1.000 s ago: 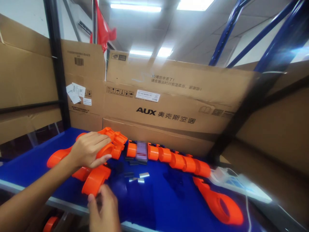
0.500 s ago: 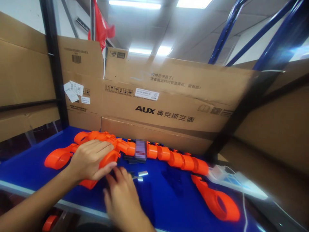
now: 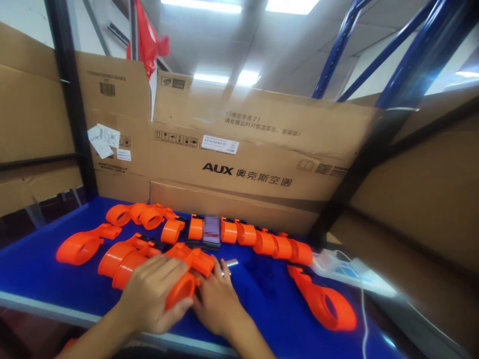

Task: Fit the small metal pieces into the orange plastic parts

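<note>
My left hand (image 3: 159,294) is closed around an orange plastic tape dispenser (image 3: 181,289), its round loop low and its snout pointing right. At the snout end is my right hand (image 3: 219,299), its fingers curled against the dispenser; the exact grip is partly hidden. Silver metal strips (image 3: 230,264) lie on the blue table (image 3: 258,319) just beyond my right fingertips. Close to the left hand rest more orange dispensers (image 3: 116,259) with black pieces at their ends.
A row of orange dispensers (image 3: 247,235) runs along the back, with a phone (image 3: 211,230) among them. One dispenser (image 3: 333,309) lies at right, near a clear plastic tray (image 3: 355,274) and a white cable (image 3: 364,319). Cardboard (image 3: 224,199) walls the back.
Both hands have moved right and nearer me with the dispenser. The left hand has uncovered the dispensers behind it. The view has shifted slightly.
</note>
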{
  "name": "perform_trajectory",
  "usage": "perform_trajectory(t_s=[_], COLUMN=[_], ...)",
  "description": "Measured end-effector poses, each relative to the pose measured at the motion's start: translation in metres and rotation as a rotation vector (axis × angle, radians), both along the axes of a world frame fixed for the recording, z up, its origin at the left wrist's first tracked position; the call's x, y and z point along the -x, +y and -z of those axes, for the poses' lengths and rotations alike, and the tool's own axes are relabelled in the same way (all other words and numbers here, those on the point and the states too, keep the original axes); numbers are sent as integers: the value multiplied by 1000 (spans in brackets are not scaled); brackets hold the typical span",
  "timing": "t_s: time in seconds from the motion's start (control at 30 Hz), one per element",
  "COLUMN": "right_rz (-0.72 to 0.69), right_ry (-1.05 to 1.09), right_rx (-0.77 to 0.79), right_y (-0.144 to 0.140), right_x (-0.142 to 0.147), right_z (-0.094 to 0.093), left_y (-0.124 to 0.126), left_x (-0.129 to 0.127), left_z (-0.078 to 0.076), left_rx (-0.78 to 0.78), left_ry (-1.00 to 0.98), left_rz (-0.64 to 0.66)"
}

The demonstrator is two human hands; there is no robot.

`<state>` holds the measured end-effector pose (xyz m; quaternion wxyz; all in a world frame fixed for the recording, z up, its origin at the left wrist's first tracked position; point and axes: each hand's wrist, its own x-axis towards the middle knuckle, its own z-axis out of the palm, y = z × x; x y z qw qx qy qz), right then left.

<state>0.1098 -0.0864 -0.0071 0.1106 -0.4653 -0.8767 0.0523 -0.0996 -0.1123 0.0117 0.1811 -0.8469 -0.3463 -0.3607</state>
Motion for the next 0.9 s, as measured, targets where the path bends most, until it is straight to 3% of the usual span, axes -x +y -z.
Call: perform_trajectory(t_s=[0.13, 0.27, 0.47, 0.57, 0.7, 0.9], right_rz=[40, 11, 63, 45, 22, 93], right_ry=[-32, -74, -31, -5, 18, 28], right_rx=[-2, 9, -84, -129, -155, -186], right_y=[4, 8, 16, 17, 17, 29], right_x=[-12, -19, -23, -21, -14, -1], right_z=[3, 3, 1, -1, -2, -2], left_y=[-5, -9, -19, -19, -11, 5], left_x=[7, 21, 23, 18, 12, 11], left_z=[25, 37, 45, 48, 47, 45], left_rx=[-9, 2, -2, -2, 11, 47], left_ry=[80, 148, 196, 211, 221, 220], left_rz=[-20, -16, -32, -101, -187, -200])
